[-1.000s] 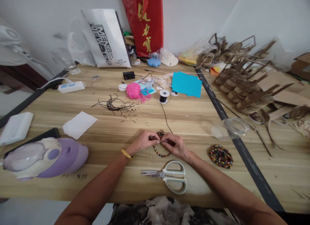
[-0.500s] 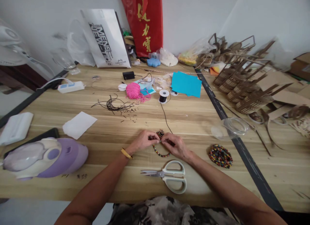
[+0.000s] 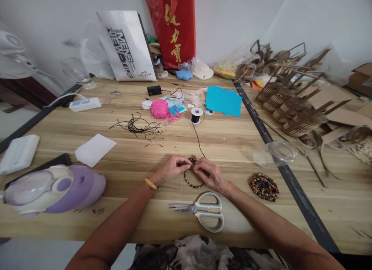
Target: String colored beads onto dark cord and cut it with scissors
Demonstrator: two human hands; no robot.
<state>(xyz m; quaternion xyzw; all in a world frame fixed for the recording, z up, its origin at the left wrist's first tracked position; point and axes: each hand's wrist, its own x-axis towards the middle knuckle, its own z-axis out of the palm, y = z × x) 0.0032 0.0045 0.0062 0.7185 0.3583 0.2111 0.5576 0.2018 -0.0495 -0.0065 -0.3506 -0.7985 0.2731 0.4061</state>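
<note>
A string of small multicoloured beads (image 3: 194, 186) hangs in a loop below my fingers, resting on the wooden table. My left hand (image 3: 174, 167) pinches the upper part of this bead string from the left. From the right, my right hand (image 3: 211, 174) pinches it too, and the fingertips of both hands nearly meet. More dark beads (image 3: 192, 159) show just beyond the fingertips. A black cord (image 3: 198, 136) runs from a white spool (image 3: 197, 115) toward my right hand. Exactly what lies between the fingertips is hidden.
Scissors (image 3: 196, 210) with pale handles lie in front of my hands. A coil of beads (image 3: 264, 187) is at the right. Black cord pieces (image 3: 136, 124), pink yarn (image 3: 159, 108) and blue sheets (image 3: 223, 101) lie farther back. A purple-white appliance (image 3: 58, 188) stands left, woven baskets (image 3: 290, 103) right.
My left fingertips have shifted slightly, and the left side of the bead loop shows a little more. My right hand stays nearly in place.
</note>
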